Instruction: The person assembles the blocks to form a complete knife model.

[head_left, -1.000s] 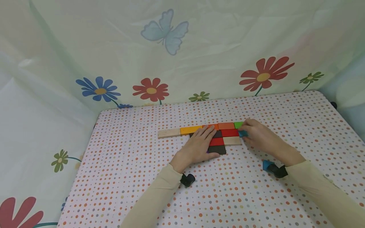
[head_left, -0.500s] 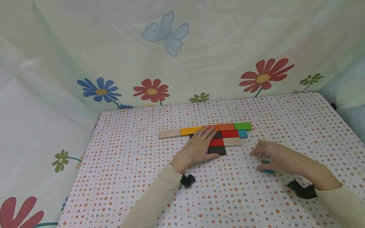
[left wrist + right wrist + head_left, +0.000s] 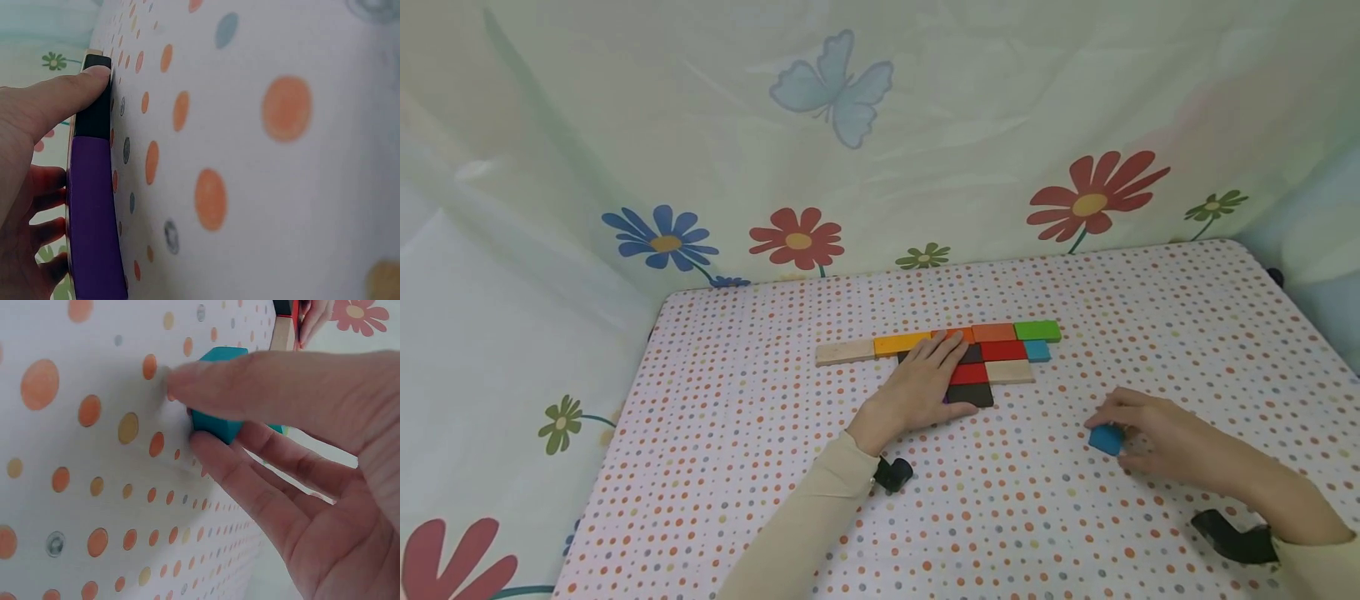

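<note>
In the head view my left hand [image 3: 910, 396] lies with fingers spread over the flat wooden blocks, hiding some of them. Its thumb touches a black block [image 3: 94, 100] in the left wrist view, beside a purple block [image 3: 97, 212]. My right hand [image 3: 1180, 442] is apart from the group, to its lower right, with thumb and fingers around a blue block [image 3: 1107, 439] at the tabletop. Red [image 3: 1003, 350], natural wood [image 3: 1009, 372] and small light-blue [image 3: 1037, 350] blocks lie right of my left hand. A green block [image 3: 1037, 331] ends the top row.
The back row runs left through a salmon block [image 3: 994, 332] and a yellow block [image 3: 902, 344] to a plain wood block [image 3: 845, 352]. A dotted cloth covers the table [image 3: 715, 433]. A flowered curtain [image 3: 970, 108] hangs behind it.
My right hand has left the small light-blue block in the group and moved down and right to the separate blue block. The left hand has stayed in place.
</note>
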Demonstrator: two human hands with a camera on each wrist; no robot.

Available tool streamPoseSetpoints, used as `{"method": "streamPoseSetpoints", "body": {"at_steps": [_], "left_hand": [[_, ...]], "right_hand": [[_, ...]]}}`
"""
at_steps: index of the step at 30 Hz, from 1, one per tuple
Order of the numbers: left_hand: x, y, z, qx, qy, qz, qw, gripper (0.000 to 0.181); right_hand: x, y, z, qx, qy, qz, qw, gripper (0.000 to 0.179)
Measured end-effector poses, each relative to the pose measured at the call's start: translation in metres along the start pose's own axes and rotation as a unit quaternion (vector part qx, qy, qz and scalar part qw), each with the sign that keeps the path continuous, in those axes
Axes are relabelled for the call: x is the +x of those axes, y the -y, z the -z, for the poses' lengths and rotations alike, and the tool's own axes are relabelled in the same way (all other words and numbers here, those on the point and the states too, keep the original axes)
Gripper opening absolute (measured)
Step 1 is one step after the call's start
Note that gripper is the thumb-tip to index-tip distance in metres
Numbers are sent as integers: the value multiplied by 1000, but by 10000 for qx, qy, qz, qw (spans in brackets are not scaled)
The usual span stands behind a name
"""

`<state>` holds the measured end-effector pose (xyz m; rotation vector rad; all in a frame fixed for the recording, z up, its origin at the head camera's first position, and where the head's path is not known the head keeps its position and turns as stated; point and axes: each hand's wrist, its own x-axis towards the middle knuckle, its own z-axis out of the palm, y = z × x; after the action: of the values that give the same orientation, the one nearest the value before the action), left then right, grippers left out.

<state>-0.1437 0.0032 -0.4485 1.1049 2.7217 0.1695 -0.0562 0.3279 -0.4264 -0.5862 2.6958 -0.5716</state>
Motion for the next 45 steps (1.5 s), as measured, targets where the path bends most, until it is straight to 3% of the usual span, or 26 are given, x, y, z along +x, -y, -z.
{"method": "streamPoseSetpoints", "body": {"at_steps": [3, 11, 16, 23, 33, 39, 45], "left_hand": [[0, 1, 0, 15, -8, -1, 10000, 92], [-2, 2, 0, -5, 14, 33, 10000, 92], [-2, 3, 0, 0, -8, 46, 10000, 92], [-1, 2, -1, -48, 72, 27, 10000, 92], [2, -1, -4, -45, 28, -46, 10000, 91], [2, 0, -3, 14, 3, -24, 10000, 91], [2, 2, -2, 35, -6, -10, 10000, 91]], "right_hand": [[2, 0, 0, 117, -15, 61, 9999, 39], [9, 7, -6, -261, -354, 439, 9981, 34], [22, 23, -8, -165, -304, 632, 9974, 35], [48, 49, -4, -166, -676, 1077, 9917, 33], [74, 64, -8, -461, -1320, 1219, 9827, 32], [78, 66, -14, -484, -1274, 1138, 9841, 32], [81, 69, -17, -834, -1371, 1057, 9814, 35]]}}
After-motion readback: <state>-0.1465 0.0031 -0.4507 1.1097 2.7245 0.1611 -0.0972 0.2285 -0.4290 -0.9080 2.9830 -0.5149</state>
